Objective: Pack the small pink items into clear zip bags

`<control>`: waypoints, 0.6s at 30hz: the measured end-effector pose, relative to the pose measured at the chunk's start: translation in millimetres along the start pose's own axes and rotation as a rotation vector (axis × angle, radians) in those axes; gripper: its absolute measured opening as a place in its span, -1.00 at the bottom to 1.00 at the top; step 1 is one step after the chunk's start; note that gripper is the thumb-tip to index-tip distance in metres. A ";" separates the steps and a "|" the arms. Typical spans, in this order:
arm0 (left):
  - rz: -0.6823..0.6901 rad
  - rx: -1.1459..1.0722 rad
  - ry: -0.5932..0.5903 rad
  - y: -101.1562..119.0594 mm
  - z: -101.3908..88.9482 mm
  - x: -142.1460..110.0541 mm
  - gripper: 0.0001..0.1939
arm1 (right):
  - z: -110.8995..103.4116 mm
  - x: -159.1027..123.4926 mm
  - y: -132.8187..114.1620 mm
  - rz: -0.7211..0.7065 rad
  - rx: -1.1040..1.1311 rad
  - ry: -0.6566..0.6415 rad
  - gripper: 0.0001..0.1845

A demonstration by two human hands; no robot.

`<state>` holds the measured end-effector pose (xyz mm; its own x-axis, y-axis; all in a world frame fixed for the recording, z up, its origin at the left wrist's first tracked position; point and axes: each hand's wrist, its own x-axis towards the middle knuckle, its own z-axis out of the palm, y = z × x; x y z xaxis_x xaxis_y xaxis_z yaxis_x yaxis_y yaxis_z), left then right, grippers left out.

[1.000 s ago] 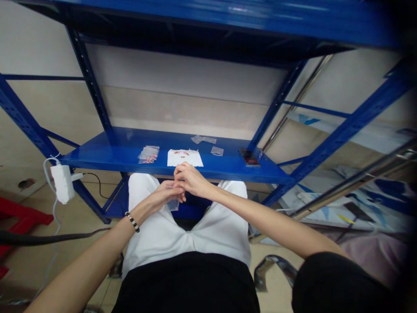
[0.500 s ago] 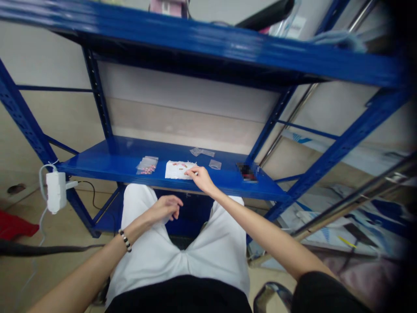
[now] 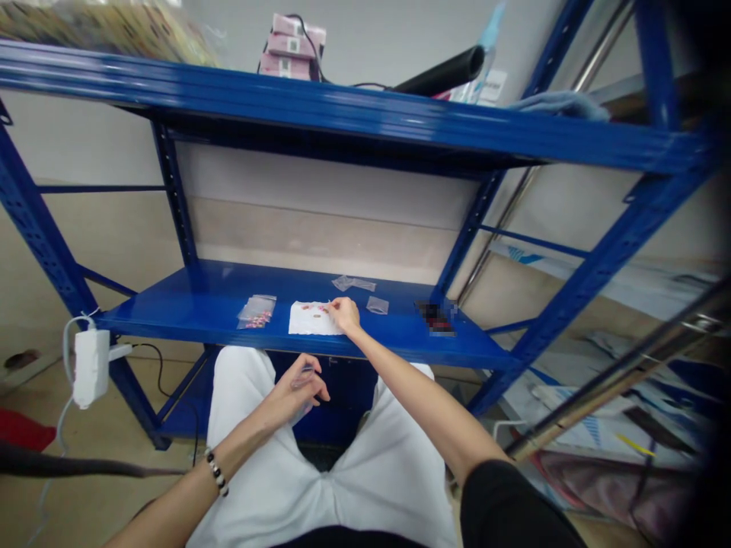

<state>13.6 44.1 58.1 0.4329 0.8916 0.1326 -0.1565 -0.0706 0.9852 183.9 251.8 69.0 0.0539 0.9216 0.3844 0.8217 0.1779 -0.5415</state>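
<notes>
My right hand point(image 3: 346, 314) is over the right part of a white sheet of paper point(image 3: 302, 324) on the blue shelf, its fingertips pinched down among a few small reddish pieces. Whether a piece is between them is too small to tell. One small brown piece point(image 3: 317, 316) lies apart on the paper. Below the shelf edge, above my lap, my left hand point(image 3: 300, 392) curls around a clear plastic bag point(image 3: 304, 377). Left of the paper lie clear zip bags point(image 3: 258, 310) with small red and pink pieces inside.
Flat clear bags point(image 3: 377, 305) lie right and behind the paper. A blurred-out dark object point(image 3: 436, 317) rests near the shelf's right end. The upper shelf beam point(image 3: 343, 103) crosses above, with pink boxes point(image 3: 291, 47) and a black tube point(image 3: 442, 72). A white power strip point(image 3: 91, 367) hangs left.
My right hand has shifted from the paper's front right toward the reddish pieces at its back. My left hand has turned, and the clear bag in it now shows. The view has tilted up.
</notes>
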 end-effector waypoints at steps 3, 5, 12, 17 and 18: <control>0.000 -0.093 0.084 -4.1 -4.6 6.7 -0.59 | 2.7 -1.5 -7.7 0.025 -0.031 0.032 -0.79; -0.025 -0.176 0.141 -5.7 -10.1 8.6 -0.55 | 0.8 -6.3 -11.3 0.025 -0.050 0.043 -0.77; -0.097 -0.309 0.234 -2.6 -24.4 4.7 -0.62 | -16.7 -10.8 -18.8 -0.140 -0.110 -0.043 -0.82; -0.080 -0.272 0.164 -0.9 -25.7 9.9 -0.67 | -15.9 0.6 -24.0 -0.235 -0.184 -0.088 -0.91; -0.076 -0.271 0.153 -0.1 -25.8 11.0 -0.67 | -13.5 2.6 -24.4 -0.244 -0.198 -0.095 -0.93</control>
<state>-4.6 65.5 56.7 0.3173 0.9481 0.0212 -0.3686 0.1027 0.9239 171.7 245.2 93.4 -0.2042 0.8896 0.4085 0.8986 0.3359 -0.2824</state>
